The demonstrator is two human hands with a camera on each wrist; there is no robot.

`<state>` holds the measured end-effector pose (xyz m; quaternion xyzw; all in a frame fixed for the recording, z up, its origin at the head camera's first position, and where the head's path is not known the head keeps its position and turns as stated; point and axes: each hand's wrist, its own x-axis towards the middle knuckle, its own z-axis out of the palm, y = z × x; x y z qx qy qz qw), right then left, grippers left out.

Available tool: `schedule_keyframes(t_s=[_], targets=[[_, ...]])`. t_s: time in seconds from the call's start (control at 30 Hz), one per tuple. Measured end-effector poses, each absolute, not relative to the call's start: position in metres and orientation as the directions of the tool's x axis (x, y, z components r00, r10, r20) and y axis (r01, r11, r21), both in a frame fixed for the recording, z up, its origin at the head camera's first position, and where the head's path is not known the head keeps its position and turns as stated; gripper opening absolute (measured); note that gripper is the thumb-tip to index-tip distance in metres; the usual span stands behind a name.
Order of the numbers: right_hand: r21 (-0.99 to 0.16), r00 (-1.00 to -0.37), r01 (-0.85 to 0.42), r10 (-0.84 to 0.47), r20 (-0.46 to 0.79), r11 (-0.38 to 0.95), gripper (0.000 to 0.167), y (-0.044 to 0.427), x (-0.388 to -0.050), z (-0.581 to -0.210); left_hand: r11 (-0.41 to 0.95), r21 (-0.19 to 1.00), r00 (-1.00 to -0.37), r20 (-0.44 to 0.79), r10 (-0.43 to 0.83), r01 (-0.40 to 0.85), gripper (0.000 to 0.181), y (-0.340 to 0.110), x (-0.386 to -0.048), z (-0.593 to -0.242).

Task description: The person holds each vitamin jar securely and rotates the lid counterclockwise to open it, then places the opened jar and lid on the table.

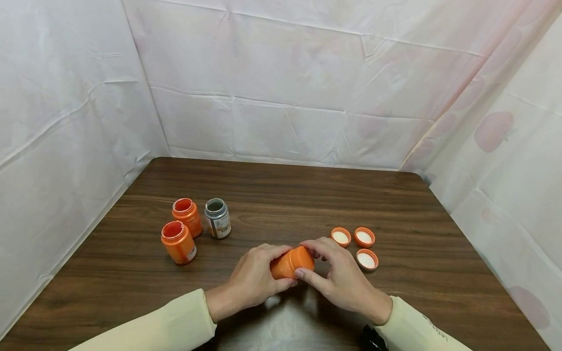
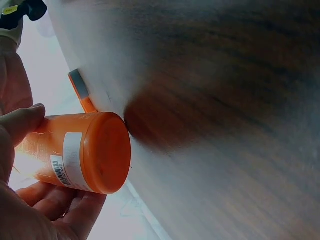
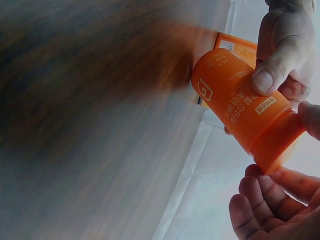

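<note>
An orange plastic bottle (image 1: 283,267) is held tilted low over the near part of the table, its orange cap (image 1: 304,258) pointing right. My left hand (image 1: 251,277) grips the bottle's body, thumb on one side and fingers on the other. With thumb and fingertips, my right hand (image 1: 341,279) pinches the cap at its rim. The left wrist view shows the bottle's base and a white barcode label (image 2: 70,162). White printing covers the body (image 3: 227,97) in the right wrist view, where the cap (image 3: 280,142) sits on the bottle.
Two uncapped orange bottles (image 1: 179,246) (image 1: 189,217) and an uncapped grey bottle (image 1: 219,222) stand upright at the left. Three caps (image 1: 340,237) (image 1: 364,237) (image 1: 366,260) lie with pale insides up, beyond my right hand. Pale curtains (image 1: 281,87) enclose the wooden table (image 1: 281,190).
</note>
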<state>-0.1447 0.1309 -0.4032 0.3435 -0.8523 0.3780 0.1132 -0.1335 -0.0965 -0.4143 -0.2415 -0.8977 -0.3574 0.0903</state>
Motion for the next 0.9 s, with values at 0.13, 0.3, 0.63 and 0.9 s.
schedule_keyframes(t_s=[0.13,0.3,0.63,0.9], targets=[[-0.554,-0.719,-0.691,-0.515,0.466,0.464,0.045,0.1318,-0.1447,-0.4029,0.629,0.603,-0.871,0.321,0.372,0.491,0.050,-0.0966,-0.1335,-0.4131],[-0.552,-0.688,-0.718,-0.551,0.472,0.424,0.052,0.1324,-0.1443,-0.4008,0.627,0.617,-0.878,0.292,0.379,0.476,0.050,-0.0973,-0.1344,-0.4116],[-0.534,-0.665,-0.735,-0.597,0.448,0.419,0.056,0.1358,-0.1453,-0.3976,0.632,0.630,-0.887,0.239,0.394,0.451,0.054,-0.0993,-0.1356,-0.4114],[-0.519,-0.633,-0.760,-0.627,0.455,0.391,0.063,0.1372,-0.1460,-0.3942,0.577,0.666,-0.872,0.256,0.417,0.472,0.053,-0.0993,-0.1375,-0.4120]])
